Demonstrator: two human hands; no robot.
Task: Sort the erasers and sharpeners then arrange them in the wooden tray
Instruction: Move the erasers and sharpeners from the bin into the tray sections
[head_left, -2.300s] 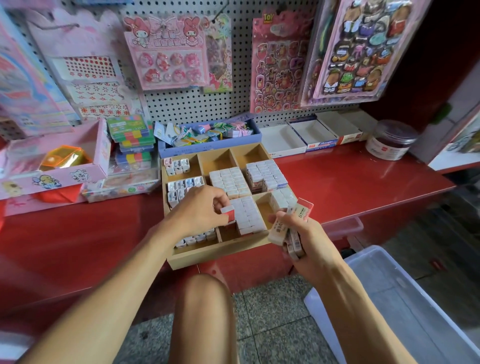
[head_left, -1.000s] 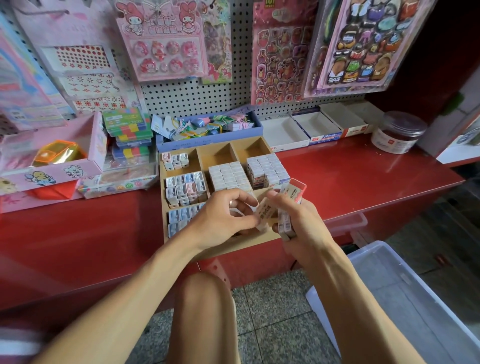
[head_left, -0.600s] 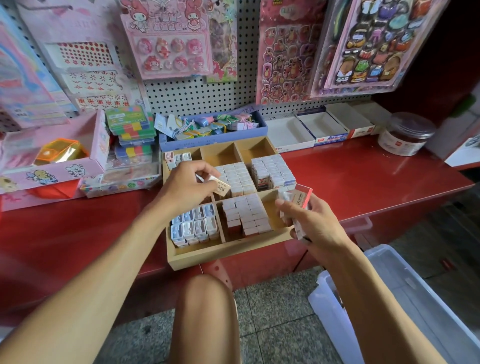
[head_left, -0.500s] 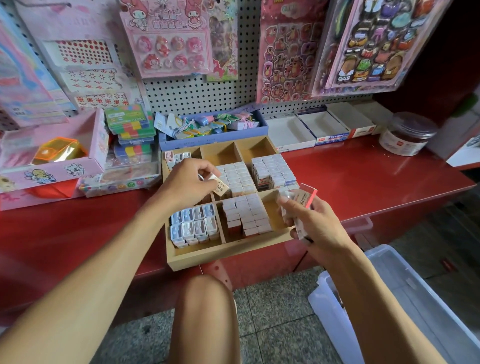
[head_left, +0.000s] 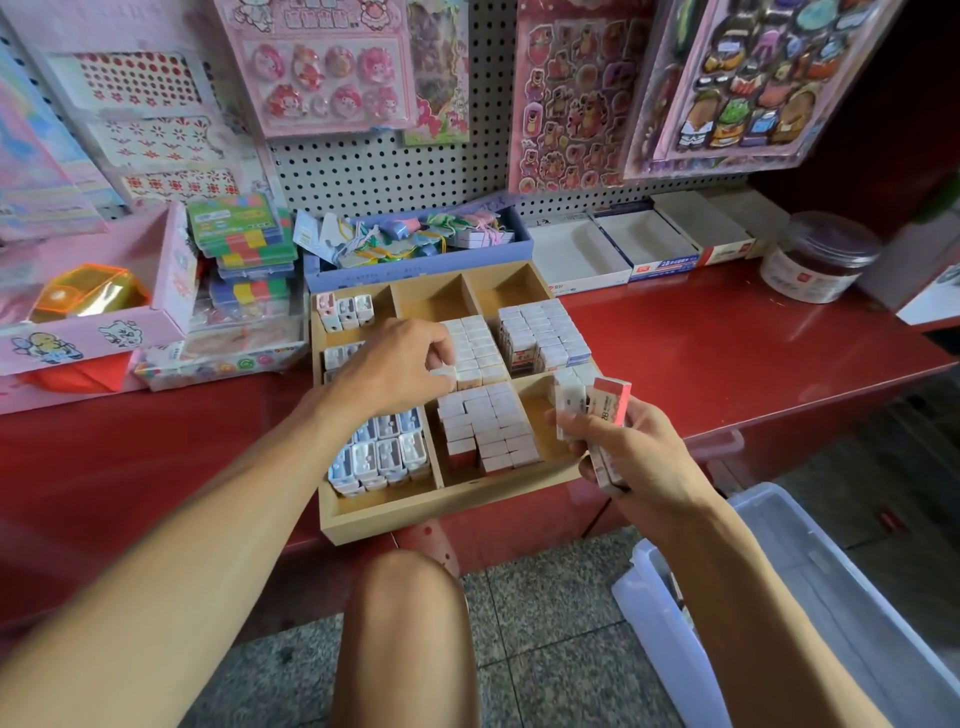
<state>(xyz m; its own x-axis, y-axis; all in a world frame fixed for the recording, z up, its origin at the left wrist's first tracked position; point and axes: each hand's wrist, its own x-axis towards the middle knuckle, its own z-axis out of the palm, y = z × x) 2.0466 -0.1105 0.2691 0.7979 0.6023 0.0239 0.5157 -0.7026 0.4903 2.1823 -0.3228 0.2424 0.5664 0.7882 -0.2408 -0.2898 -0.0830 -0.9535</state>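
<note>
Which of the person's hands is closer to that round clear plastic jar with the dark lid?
The right hand. It holds erasers at the wooden tray's near right corner, well short of the round clear plastic jar at far right. The left hand is over the tray's middle, farther away.

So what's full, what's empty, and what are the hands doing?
wooden tray: partly filled
back middle slot: empty
back right slot: empty
left hand: setting an eraser into a row
right hand: gripping eraser stack
jar: lid on
</note>
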